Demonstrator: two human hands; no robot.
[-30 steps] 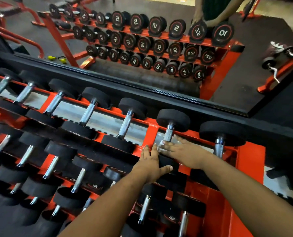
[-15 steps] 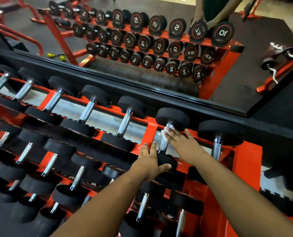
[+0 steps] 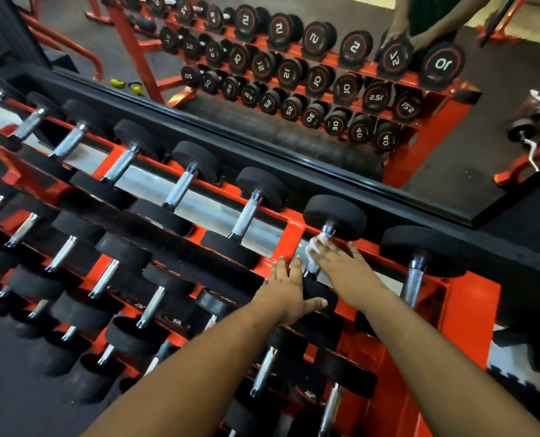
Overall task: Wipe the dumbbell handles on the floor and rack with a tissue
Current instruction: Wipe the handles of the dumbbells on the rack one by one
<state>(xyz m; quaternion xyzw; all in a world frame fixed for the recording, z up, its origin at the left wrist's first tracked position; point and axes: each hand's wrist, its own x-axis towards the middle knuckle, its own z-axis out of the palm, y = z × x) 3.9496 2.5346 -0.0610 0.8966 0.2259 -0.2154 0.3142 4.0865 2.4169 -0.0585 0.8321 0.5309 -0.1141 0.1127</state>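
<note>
The right hand point(image 3: 341, 266) covers most of the tissue point(image 3: 313, 246) and the middle of the dumbbell handle point(image 3: 320, 247) beneath; whether its fingers curl round the handle cannot be told, though they look fairly straight. Dumbbells at the near left point(image 3: 51, 351) are smeared by blur. A mirrored person point(image 3: 426, 17) is cut off at the top edge.

Single head-worn wide-angle view, looking forward and steeply down from above the red dumbbell rack point(image 3: 470, 310), close enough that both forearms enter from the bottom edge, with a wall mirror point(image 3: 294, 99) filling the upper frame; no second view to share.
</note>
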